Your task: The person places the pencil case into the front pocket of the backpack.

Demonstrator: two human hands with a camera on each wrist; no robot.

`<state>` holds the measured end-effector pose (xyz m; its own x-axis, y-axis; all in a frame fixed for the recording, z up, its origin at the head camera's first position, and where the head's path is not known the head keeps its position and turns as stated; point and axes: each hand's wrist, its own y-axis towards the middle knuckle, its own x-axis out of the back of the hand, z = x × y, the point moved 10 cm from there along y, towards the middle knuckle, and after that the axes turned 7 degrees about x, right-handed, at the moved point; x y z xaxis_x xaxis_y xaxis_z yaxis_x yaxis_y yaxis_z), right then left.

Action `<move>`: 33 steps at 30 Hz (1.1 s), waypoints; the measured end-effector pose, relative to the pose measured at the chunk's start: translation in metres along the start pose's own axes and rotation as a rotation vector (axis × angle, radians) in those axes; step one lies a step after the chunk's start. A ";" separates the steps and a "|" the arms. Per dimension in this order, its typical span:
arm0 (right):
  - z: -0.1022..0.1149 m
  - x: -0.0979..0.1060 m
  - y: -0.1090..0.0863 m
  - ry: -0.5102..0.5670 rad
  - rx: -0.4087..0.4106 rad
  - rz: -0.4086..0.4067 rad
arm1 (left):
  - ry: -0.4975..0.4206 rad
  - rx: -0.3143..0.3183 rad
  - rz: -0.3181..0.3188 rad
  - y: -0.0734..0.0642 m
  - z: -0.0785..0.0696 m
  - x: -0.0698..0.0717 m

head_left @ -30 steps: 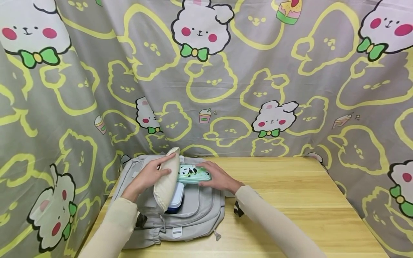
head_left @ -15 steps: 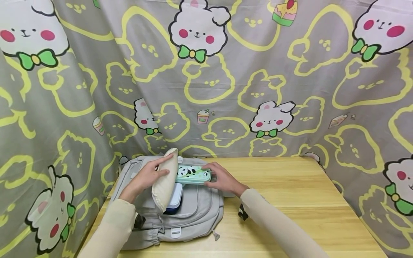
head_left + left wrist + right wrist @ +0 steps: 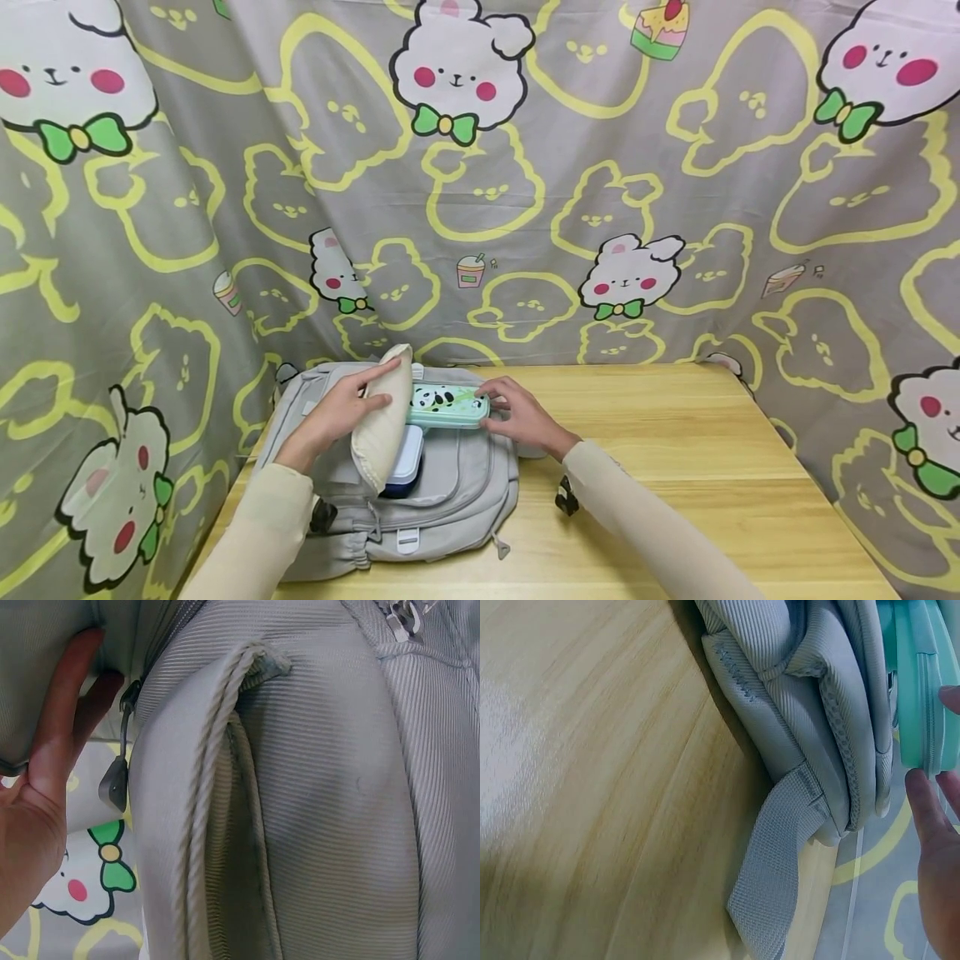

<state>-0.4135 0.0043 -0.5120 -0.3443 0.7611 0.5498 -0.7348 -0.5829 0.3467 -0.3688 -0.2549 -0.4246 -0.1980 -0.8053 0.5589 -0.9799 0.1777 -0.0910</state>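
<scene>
A grey backpack point(image 3: 472, 492) lies on the table with its compartment open. My left hand point(image 3: 337, 417) holds up its cream-lined flap point(image 3: 381, 433); some fingers are behind it. In the left wrist view, fingers point(image 3: 64, 697) lie against grey fabric. A mint-green pencil case point(image 3: 446, 404) with a panda print is partly behind the flap, its right end sticking out. My right hand point(image 3: 525, 417) holds that end with its fingertips, also seen in the right wrist view on the zipped pencil case point(image 3: 922, 727). Below it, a box with a white lid point(image 3: 407, 457) and dark blue base sits in the backpack.
The wooden table point(image 3: 675, 467) extends to the right of the backpack. A grey strap point(image 3: 769, 870) hangs from the bag onto the wood. A grey curtain point(image 3: 525, 208) with cartoon animals stands behind and at the sides.
My right hand has slid back to the right, from over the pencil case to its end, uncovering more of the panda print. The left hand and flap stay nearly still.
</scene>
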 end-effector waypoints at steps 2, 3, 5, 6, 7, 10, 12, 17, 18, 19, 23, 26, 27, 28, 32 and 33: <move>-0.001 0.000 0.000 0.009 0.001 0.000 | -0.002 -0.006 -0.002 0.001 0.000 0.000; -0.001 -0.001 0.000 0.015 0.001 0.000 | -0.004 -0.008 -0.003 0.001 0.000 0.001; -0.001 -0.001 0.001 0.033 0.004 -0.001 | -0.013 -0.005 -0.008 0.001 0.002 0.002; -0.001 -0.001 0.002 0.047 0.007 -0.004 | -0.015 -0.004 -0.010 0.001 0.002 0.002; 0.000 -0.002 0.002 0.055 0.008 -0.004 | -0.016 -0.006 -0.012 0.001 0.002 0.002; 0.002 -0.003 0.005 0.071 0.020 -0.008 | -0.017 -0.013 -0.022 0.001 0.003 0.004; 0.003 -0.004 0.007 0.071 0.027 -0.009 | -0.018 -0.019 -0.027 0.001 0.002 0.004; 0.007 -0.007 0.012 0.071 0.037 -0.007 | -0.028 -0.025 -0.031 0.001 0.003 0.004; 0.008 -0.007 0.012 0.074 0.037 -0.008 | -0.034 -0.026 -0.031 0.001 0.004 0.004; 0.009 -0.008 0.013 0.076 0.037 -0.010 | -0.041 -0.024 -0.032 0.001 0.005 0.004; 0.013 -0.011 0.016 0.073 0.032 -0.017 | -0.079 -0.023 -0.032 0.002 0.011 0.005; 0.017 -0.013 0.020 0.070 0.031 -0.014 | -0.108 -0.020 -0.022 0.002 0.015 0.005; 0.019 -0.014 0.021 0.069 0.033 -0.012 | -0.118 -0.020 -0.018 0.002 0.015 0.005; 0.020 -0.015 0.022 0.066 0.037 -0.011 | -0.127 -0.018 -0.014 0.002 0.016 0.004; 0.023 -0.018 0.027 0.049 0.056 -0.021 | -0.163 -0.003 -0.007 0.002 0.021 0.003; 0.024 -0.019 0.027 0.046 0.058 -0.024 | -0.166 -0.001 -0.006 0.002 0.022 0.003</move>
<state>-0.4133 -0.0328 -0.4950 -0.3550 0.7864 0.5055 -0.7084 -0.5792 0.4035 -0.3724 -0.2695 -0.4413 -0.1938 -0.8886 0.4158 -0.9810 0.1733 -0.0869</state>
